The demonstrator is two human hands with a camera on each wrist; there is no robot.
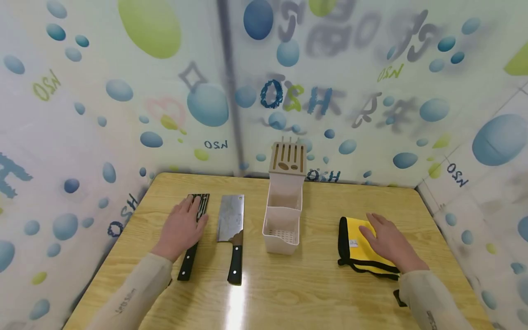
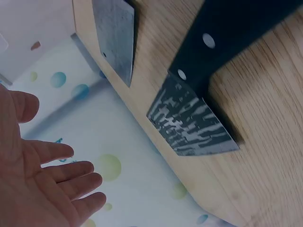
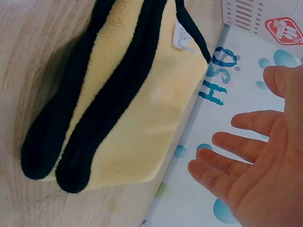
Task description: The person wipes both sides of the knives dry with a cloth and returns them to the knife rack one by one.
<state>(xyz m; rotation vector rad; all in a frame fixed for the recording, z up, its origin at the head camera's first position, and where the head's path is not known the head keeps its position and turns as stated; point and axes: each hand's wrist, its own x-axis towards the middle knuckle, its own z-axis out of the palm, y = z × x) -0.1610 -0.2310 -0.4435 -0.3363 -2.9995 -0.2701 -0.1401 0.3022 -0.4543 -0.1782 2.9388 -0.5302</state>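
My left hand (image 1: 182,229) is held above a black-handled knife with a dark, silver-streaked blade (image 2: 189,120), its fingers extended and holding nothing. In the left wrist view there is space between the palm and that knife. Beside it lies a cleaver (image 1: 232,217) with a plain steel blade and a riveted black handle. Over on the right, my right hand (image 1: 387,240) hovers above a folded yellow cloth (image 3: 142,127) with thick black edging and a small white label. Its fingers are spread and relaxed, with nothing in them.
Between the hands stands a white knife holder (image 1: 282,229) with open compartments and a slotted beige top (image 1: 288,158) at the back. The wooden table (image 1: 313,284) meets a wall (image 1: 354,114) printed with bubbles and letters. A small black piece (image 1: 399,298) lies by the right sleeve.
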